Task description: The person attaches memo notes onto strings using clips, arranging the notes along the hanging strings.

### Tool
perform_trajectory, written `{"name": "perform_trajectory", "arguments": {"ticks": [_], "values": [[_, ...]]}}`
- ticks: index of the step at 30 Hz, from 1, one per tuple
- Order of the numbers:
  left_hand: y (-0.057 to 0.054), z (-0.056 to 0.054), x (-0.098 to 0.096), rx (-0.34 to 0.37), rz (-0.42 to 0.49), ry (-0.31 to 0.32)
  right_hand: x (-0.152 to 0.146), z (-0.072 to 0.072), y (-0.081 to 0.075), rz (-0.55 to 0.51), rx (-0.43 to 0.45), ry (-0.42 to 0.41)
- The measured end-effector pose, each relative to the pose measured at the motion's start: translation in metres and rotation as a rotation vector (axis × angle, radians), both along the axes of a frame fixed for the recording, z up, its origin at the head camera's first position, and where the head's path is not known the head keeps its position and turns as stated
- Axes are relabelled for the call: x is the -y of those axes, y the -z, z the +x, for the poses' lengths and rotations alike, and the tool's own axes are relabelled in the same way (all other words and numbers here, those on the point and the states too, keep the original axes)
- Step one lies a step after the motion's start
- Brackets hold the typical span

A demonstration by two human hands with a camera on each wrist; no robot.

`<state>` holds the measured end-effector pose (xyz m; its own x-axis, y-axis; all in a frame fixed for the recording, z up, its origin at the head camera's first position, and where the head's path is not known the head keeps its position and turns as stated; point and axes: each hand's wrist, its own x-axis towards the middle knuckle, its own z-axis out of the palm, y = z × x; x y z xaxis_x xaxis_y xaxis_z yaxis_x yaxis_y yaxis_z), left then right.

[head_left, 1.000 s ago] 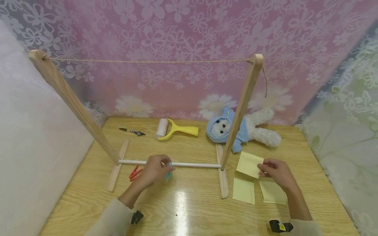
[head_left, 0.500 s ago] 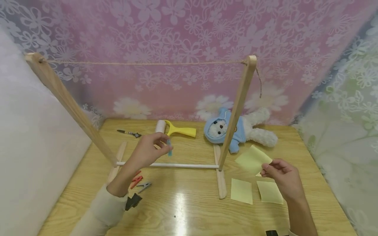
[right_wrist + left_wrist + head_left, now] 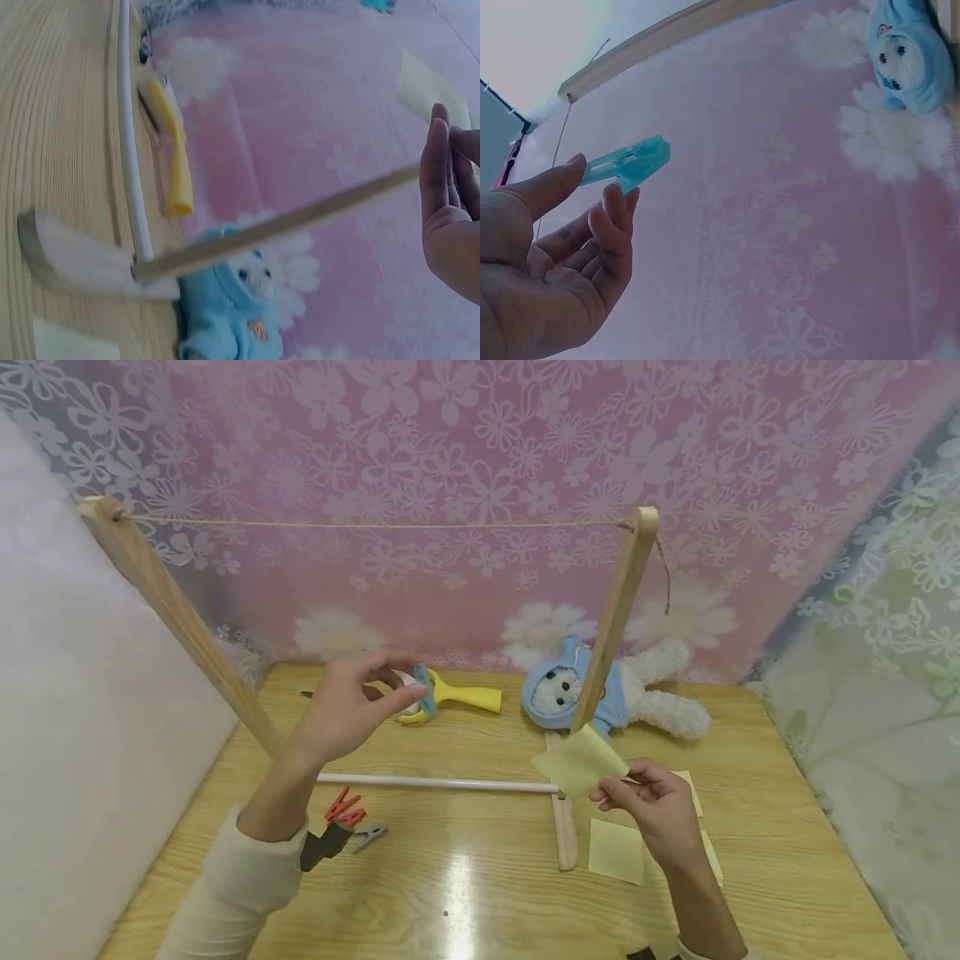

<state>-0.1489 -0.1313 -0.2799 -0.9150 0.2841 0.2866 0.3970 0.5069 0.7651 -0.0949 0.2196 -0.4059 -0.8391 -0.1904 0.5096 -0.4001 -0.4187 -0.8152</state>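
My left hand (image 3: 348, 706) pinches a light blue clothespin (image 3: 634, 161) between thumb and fingertips, raised above the white rod (image 3: 442, 783) of a wooden stand. In the left wrist view the clothespin points away from the palm. My right hand (image 3: 660, 810) pinches one corner of a yellow sticky note (image 3: 581, 762), which tilts in front of the foot of the stand's right post (image 3: 617, 618). Above both hands a thin string (image 3: 375, 525) runs between the tops of the two posts.
Red clothespins (image 3: 345, 807) and a grey clothespin (image 3: 369, 837) lie left on the table. More sticky notes (image 3: 617, 852) are at the right. Behind the rod lie a yellow-handled lint roller (image 3: 468, 697) and a plush toy in a blue hoodie (image 3: 558, 693); a pen is mostly hidden.
My left hand has lifted the blue clothespin up from near the rod. My right hand has raised the sticky note off the table and carried it left toward the right post.
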Motion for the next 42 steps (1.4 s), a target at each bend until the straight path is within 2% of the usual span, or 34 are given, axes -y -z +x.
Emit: {"name": "perform_trajectory", "arguments": {"ticks": [6, 11, 16, 19, 23, 26, 29, 34, 42], "values": [[-0.029, 0.001, -0.003, -0.125, 0.102, 0.08, 0.036, -0.008, -0.009, -0.054, 0.005, -0.007], [-0.057, 0.003, -0.018, -0.244, 0.141, 0.159, 0.067, -0.015, -0.021, -0.113, 0.067, 0.016], [-0.084, 0.004, -0.035, -0.324, 0.164, 0.2, 0.093, -0.024, -0.034, -0.202, 0.091, 0.036], [-0.098, 0.001, -0.045, -0.319, 0.185, 0.214, 0.105, -0.03, -0.043, -0.285, 0.1, 0.019], [-0.114, -0.007, -0.058, -0.291, 0.215, 0.226, 0.115, -0.039, -0.058, -0.352, 0.174, 0.043], [-0.125, -0.015, -0.067, -0.288, 0.231, 0.217, 0.121, -0.046, -0.07, -0.385, 0.216, 0.073], [-0.135, -0.023, -0.077, -0.282, 0.254, 0.2, 0.125, -0.054, -0.079, -0.422, 0.218, 0.089], [-0.146, -0.032, -0.09, -0.281, 0.284, 0.181, 0.129, -0.065, -0.091, -0.473, 0.202, 0.106], [-0.157, -0.04, -0.097, -0.273, 0.249, 0.145, 0.133, -0.074, -0.103, -0.501, 0.194, 0.146]]}}
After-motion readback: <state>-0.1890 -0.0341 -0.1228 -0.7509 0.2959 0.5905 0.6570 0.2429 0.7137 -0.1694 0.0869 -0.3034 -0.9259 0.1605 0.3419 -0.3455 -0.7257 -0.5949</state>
